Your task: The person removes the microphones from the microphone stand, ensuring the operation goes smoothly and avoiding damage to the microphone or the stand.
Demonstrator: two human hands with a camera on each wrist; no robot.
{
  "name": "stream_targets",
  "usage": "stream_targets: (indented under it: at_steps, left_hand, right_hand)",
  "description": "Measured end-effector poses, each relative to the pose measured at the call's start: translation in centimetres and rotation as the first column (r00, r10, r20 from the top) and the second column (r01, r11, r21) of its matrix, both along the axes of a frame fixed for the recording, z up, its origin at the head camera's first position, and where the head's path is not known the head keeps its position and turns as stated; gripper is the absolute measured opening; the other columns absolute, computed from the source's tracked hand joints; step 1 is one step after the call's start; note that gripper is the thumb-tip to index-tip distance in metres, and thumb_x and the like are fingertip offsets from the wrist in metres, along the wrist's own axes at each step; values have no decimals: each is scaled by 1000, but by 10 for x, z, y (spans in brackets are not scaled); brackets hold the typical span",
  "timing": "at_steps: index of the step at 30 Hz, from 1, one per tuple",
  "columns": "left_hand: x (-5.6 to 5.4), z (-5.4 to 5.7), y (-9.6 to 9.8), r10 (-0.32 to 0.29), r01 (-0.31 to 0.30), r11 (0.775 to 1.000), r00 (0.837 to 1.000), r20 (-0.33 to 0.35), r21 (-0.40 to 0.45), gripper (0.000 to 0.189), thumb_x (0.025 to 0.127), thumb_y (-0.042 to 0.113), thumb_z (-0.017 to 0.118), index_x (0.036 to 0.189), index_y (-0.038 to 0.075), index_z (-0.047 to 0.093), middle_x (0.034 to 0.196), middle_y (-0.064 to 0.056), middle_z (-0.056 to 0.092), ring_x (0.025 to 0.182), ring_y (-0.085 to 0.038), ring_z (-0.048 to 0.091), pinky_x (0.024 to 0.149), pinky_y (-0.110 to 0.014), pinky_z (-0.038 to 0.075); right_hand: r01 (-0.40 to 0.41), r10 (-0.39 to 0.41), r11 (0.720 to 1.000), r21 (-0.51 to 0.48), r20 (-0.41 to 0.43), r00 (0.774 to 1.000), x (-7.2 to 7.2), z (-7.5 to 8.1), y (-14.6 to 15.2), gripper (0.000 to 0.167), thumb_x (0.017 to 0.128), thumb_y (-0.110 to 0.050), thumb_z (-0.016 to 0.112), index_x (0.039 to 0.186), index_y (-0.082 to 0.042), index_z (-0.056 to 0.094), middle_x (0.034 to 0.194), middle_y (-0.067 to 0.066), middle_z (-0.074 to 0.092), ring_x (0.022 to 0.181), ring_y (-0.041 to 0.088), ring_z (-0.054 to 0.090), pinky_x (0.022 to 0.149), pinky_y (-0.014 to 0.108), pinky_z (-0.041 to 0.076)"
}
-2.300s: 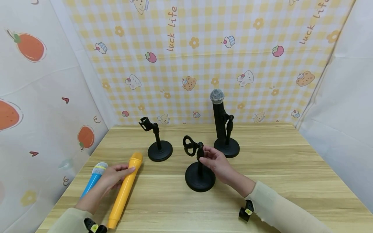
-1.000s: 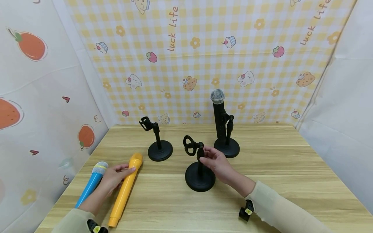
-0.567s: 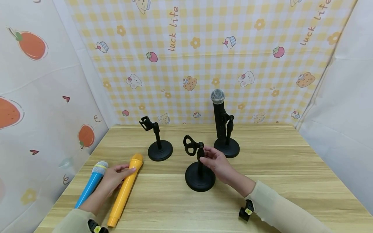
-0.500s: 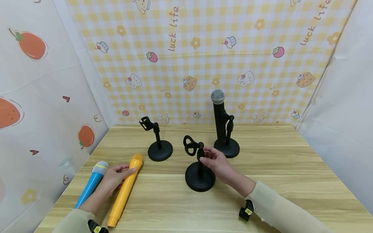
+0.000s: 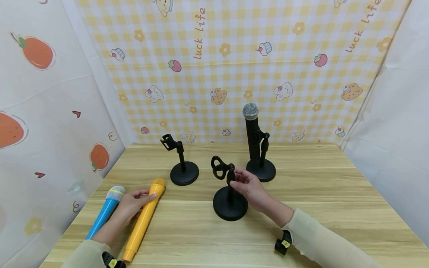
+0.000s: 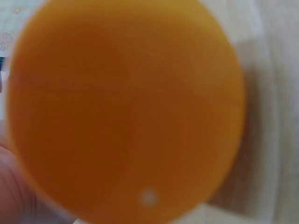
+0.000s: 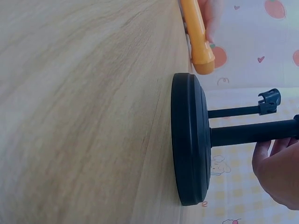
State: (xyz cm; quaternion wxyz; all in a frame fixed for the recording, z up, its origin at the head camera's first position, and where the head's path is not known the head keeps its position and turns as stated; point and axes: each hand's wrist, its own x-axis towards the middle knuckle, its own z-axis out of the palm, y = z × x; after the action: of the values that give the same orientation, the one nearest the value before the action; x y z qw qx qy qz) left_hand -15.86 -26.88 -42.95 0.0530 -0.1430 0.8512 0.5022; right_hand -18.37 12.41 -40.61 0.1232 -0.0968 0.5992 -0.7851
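In the head view my left hand (image 5: 132, 204) grips an orange-yellow microphone (image 5: 143, 223) near its head, thumb across the top. The microphone's round butt end (image 6: 126, 112) fills most of the left wrist view. My right hand (image 5: 248, 187) pinches the upper stem of a black microphone stand (image 5: 230, 203) whose round base sits on the table. This stand's ring-shaped clip (image 5: 219, 168) points left and holds nothing. Seen from the right wrist, the stand's base (image 7: 189, 140) lies close in front, with the right hand's fingers (image 7: 264, 154) at the stem.
A blue microphone (image 5: 104, 216) lies left of my left forearm, partly covered by it. Farther back stands a second black stand (image 5: 184, 174) with a bare clip. A third stand (image 5: 263, 171) holds a black microphone (image 5: 252, 134) with a silver head. Patterned cloth walls (image 5: 207, 82) enclose the wooden table (image 5: 318, 193).
Over the last two seconds, the orange-yellow microphone has shifted very slightly in my left hand's grip, and the left forearm has moved a little right. My right hand and its stand stay in place.
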Motion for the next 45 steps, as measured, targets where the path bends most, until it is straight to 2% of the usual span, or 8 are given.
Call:
stream_targets:
  at_steps: [13, 27, 45]
  left_hand:
    - [2, 2, -2, 13, -13, 1000, 1000, -18, 2, 69, 83, 45, 76, 130, -2, 57, 98, -8, 65, 71, -17, 59, 57, -32, 51]
    - [2, 4, -4, 19, -19, 1000, 1000, -13, -13, 68, 82, 45, 76, 129, -2, 58, 95, -7, 65, 71, -19, 58, 57, -32, 51]
    - [0, 4, -3, 1, -2, 998, 1000, -11, -56, 74, 82, 50, 75, 129, -3, 57, 104, -14, 65, 75, -21, 58, 58, -30, 48]
  right_hand:
    - [0, 0, 1000, -8, 3, 1000, 0, 2, -1, 27, 91, 4, 62, 114, -9, 57, 106, 6, 51, 97, 13, 53, 87, 25, 49]
    - [6, -6, 1000, -18, 11, 1000, 1, 4, -4, 28, 91, 6, 62, 114, -10, 57, 106, 6, 53, 96, 13, 56, 87, 25, 49]
    - [56, -55, 998, 11, -17, 998, -10, 4, -7, 31, 91, 4, 63, 119, -7, 56, 107, 6, 53, 98, 15, 55, 88, 26, 49]
